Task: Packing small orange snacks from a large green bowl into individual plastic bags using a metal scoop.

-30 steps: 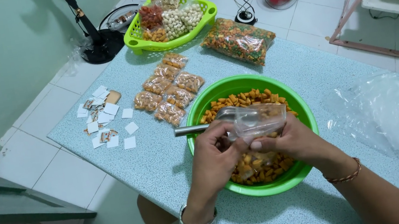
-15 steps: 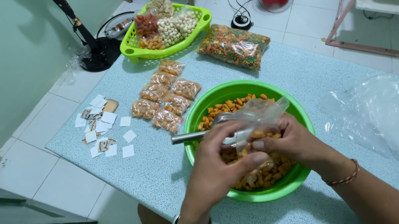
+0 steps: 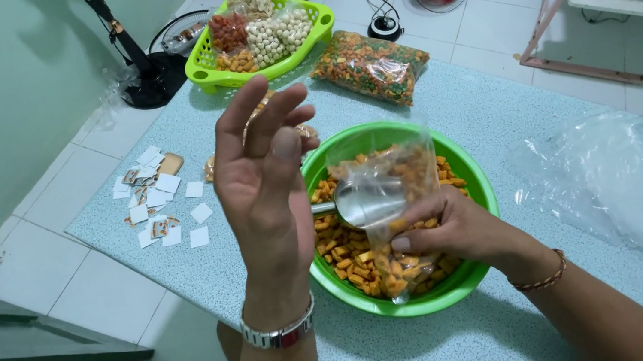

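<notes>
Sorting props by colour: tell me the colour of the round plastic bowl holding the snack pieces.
Bright green round plastic bowl, clearest in the head view.

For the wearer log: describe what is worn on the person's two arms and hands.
Both forearms are bare, no sleeves or gloves. The left hand has a silver metal link watch at the wrist. The right hand has a thin reddish-brown braided bracelet at the wrist. No rings visible.

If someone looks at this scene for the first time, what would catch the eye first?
The raised left hand, open and empty, stands up in the middle of the view. Just right of it, the right hand holds a small clear bag partly filled with orange snacks over the big green bowl, where a metal scoop lies. At the far edge of the table, a lime basket holds packed snacks beside a large bag of mixed snacks.
</notes>
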